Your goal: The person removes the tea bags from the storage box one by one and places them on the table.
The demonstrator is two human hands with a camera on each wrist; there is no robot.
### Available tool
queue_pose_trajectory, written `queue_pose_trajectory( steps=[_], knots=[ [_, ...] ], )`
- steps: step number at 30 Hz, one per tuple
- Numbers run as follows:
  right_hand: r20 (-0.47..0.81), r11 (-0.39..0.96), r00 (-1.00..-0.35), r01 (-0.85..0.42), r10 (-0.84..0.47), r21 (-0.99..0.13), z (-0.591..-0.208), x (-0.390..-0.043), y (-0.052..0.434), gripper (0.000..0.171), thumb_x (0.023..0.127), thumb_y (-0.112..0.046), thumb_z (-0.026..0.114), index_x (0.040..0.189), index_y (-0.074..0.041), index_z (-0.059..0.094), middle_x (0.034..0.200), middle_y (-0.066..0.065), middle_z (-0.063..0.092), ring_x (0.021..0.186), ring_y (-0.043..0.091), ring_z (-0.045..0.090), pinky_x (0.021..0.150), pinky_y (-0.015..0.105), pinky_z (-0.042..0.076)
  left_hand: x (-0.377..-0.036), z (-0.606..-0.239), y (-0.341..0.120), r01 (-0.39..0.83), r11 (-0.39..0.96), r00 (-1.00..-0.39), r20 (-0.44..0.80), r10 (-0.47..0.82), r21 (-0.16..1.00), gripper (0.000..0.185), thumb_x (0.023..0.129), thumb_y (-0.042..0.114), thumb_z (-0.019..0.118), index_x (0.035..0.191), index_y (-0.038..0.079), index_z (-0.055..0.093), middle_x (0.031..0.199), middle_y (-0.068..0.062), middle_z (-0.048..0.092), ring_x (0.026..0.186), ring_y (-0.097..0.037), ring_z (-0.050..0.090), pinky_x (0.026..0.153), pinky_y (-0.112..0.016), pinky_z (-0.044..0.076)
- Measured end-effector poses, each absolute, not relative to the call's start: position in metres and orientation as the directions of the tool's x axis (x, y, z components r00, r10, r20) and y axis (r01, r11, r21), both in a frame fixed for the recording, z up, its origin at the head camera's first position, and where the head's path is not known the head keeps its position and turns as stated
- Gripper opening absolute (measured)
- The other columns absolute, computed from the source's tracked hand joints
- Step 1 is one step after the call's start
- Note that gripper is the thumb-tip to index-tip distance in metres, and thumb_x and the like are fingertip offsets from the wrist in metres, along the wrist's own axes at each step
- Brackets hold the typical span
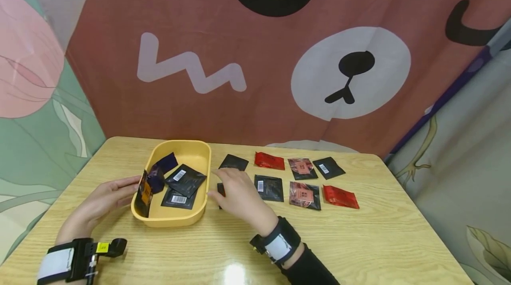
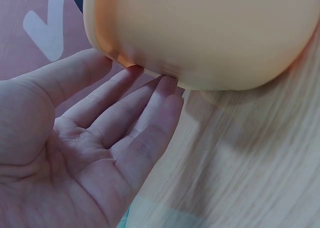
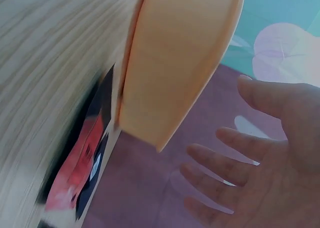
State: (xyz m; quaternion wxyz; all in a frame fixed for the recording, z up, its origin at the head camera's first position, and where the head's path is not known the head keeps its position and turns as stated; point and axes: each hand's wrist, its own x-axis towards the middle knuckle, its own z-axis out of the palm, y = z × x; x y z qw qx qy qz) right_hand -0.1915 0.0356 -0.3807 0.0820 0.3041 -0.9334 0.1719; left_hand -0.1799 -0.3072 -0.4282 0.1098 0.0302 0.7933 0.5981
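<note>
The yellow tub [image 1: 181, 222] sits toward the left end of the bench [image 1: 359, 249], its back rim near the curtain [image 1: 191, 116]. At its left wall the left hand [image 1: 104, 200] has its grip loosely spread, fingertips touching the outside. Just beyond the right wall is the right hand [image 1: 241, 194], its grip spread, thumb apart from the fingers; a black packet [image 1: 221, 189] there is half hidden by it, and I can't tell whether they touch.

Inside the tub, black packets [image 1: 186, 180] overlap, and an orange-and-black packet [image 1: 144, 194] leans on the left wall. Two rows run right of the tub, the front one finishing with a red packet [image 1: 341, 197]; wood stretches on from there to the bench's right edge.
</note>
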Motion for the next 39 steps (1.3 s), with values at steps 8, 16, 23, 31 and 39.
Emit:
queue_pose_trajectory(
  steps=[8, 16, 23, 31, 39],
  knots=[
    [0.233, 0.749, -0.785, -0.619, -0.575, -0.236, -0.378, -0.188, 0.01, 0.059, 0.094, -0.046, 0.066, 0.143, -0.015, 0.054, 0.138, 0.003, 0.058, 0.13, 0.021, 0.05, 0.113, 0.043, 0.037, -0.18, -0.427, -0.307, -0.085, 0.294, -0.975, -0.141, 0.174, 0.952, 0.062, 0.106, 0.023, 0.051, 0.146, -0.017, 0.029, 0.145, -0.035, 0.038, 0.098, 0.007, 0.059, 0.087, -0.024, 0.055],
    [0.247, 0.717, -0.741, -0.669, -0.624, -0.197, -0.376, -0.182, -0.021, 0.06, 0.093, -0.047, 0.067, 0.143, -0.017, 0.053, 0.136, 0.0, 0.059, 0.127, 0.017, 0.051, 0.109, 0.036, 0.041, -0.182, -0.427, -0.306, -0.091, 0.292, -0.974, -0.146, 0.171, 0.952, 0.062, 0.105, 0.024, 0.051, 0.147, -0.016, 0.029, 0.147, -0.034, 0.036, 0.098, 0.007, 0.059, 0.087, -0.024, 0.056],
    [0.227, 0.695, -0.699, -0.71, -0.678, -0.113, -0.374, -0.176, -0.052, 0.062, 0.093, -0.056, 0.061, 0.144, -0.022, 0.052, 0.134, -0.006, 0.059, 0.124, 0.012, 0.052, 0.105, 0.031, 0.043, -0.181, -0.429, -0.308, -0.068, 0.273, -0.975, -0.122, 0.188, 0.96, 0.059, 0.106, 0.02, 0.05, 0.146, -0.018, 0.029, 0.142, -0.026, 0.046, 0.099, 0.005, 0.06, 0.085, -0.023, 0.056],
    [0.174, 0.684, -0.68, -0.728, -0.712, -0.046, -0.374, -0.17, -0.088, 0.064, 0.092, -0.062, 0.056, 0.145, -0.026, 0.05, 0.132, -0.011, 0.057, 0.121, 0.007, 0.053, 0.103, 0.027, 0.044, -0.182, -0.43, -0.313, -0.048, 0.198, -0.968, -0.095, 0.233, 0.979, 0.059, 0.106, 0.018, 0.05, 0.145, -0.02, 0.026, 0.118, 0.02, 0.058, 0.1, 0.005, 0.061, 0.084, -0.022, 0.056],
    [0.112, 0.765, -0.761, -0.644, -0.639, -0.015, -0.383, -0.167, -0.118, 0.072, 0.091, -0.066, 0.054, 0.147, -0.021, 0.047, 0.131, -0.012, 0.057, 0.115, 0.005, 0.055, 0.096, 0.024, 0.047, -0.183, -0.431, -0.312, -0.043, 0.217, -0.966, -0.096, 0.24, 0.975, 0.057, 0.107, 0.016, 0.048, 0.145, -0.02, 0.025, 0.126, 0.012, 0.059, 0.101, 0.009, 0.057, 0.083, -0.02, 0.055]
  ],
)
